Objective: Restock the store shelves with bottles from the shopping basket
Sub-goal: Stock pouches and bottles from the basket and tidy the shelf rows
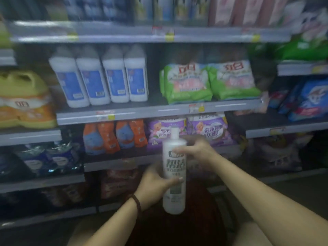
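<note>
Bottle (174, 172), white with a green label, stands upright in both hands, long axis vertical, cap up. Left hand (156, 183) fingers clasp its lower body; right hand (197, 151) fingers wrap its shoulder. It hangs in front of the shelving, below the shelf (159, 110) of white bottles (99, 80), above the dark red basket (177, 219). The right hand is judged nearer that shelf.

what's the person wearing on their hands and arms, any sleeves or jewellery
Both forearms are bare, with no sleeves in view and no gloves. The left hand has a dark beaded bracelet around its wrist. The right hand and its wrist carry nothing visible; the picture is too blurred to rule out a thin ring.
</note>
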